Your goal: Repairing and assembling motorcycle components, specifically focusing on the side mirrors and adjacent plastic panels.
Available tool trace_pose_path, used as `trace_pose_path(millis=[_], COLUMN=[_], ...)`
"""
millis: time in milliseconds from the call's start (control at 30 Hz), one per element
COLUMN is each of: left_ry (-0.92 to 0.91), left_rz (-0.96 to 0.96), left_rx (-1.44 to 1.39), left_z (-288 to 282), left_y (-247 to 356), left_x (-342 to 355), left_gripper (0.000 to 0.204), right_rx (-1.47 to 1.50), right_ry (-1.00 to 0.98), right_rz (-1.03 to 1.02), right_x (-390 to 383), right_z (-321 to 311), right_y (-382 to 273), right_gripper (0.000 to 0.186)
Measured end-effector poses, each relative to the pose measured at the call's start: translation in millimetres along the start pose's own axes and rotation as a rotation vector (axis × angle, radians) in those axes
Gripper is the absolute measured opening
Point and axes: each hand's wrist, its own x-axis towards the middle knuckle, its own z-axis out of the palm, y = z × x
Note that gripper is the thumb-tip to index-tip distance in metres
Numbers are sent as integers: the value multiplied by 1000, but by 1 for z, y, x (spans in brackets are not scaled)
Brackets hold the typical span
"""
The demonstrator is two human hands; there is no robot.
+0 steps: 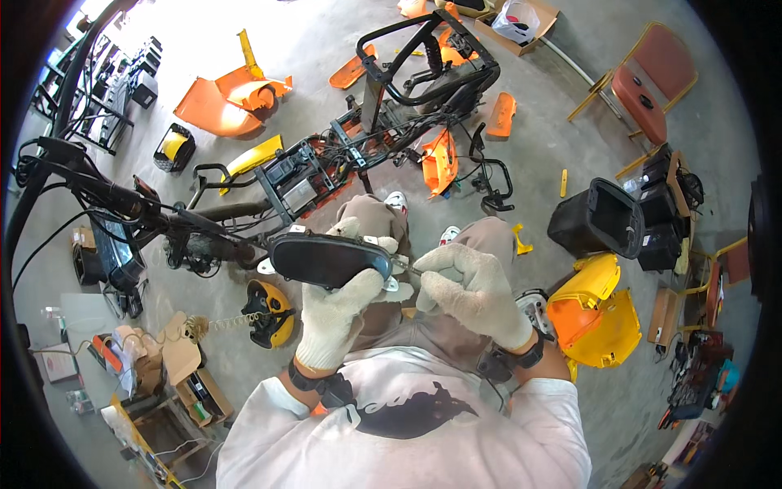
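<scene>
My left hand (334,318), in a cream work glove, grips a dark oval panel (326,257) with small white tabs along its edges, held over my lap. My right hand (472,293), also gloved, is just right of the panel, fingers curled round a thin metal item (407,266) by the panel's right end; its exact shape is too small to make out. A stripped black vehicle frame (297,183) with exposed wiring and handlebars stands in front of me, reaching to the upper left.
Orange body panels (213,110) and yellow pieces lie on the floor. A yellow and black air-hose reel (271,314) is left of my legs; yellow panels (595,326) and a black bin (586,213) are at right. Chairs (635,94), a cluttered table and boxes line the sides.
</scene>
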Motion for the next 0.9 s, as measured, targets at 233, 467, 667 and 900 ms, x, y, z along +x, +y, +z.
trace_pose_path(millis=[233,467,667,900], left_ry=[-3,-13,-4,33], left_rz=[55,12,35,57], left_rx=[-11,-132,-118,-60], left_z=[-2,0,1,1], left_y=[-5,1,1,0], left_x=[-1,-3,-2,-2], left_gripper=[73,73,75,78], right_rx=[-114,-101,-102,-82], right_ry=[-4,-34,-40,-36], right_rz=[-57,-98,-107,-112], right_x=[-1,2,4,4], right_z=[2,4,4,4], right_y=[-5,1,5,7], right_gripper=[21,20,20,19])
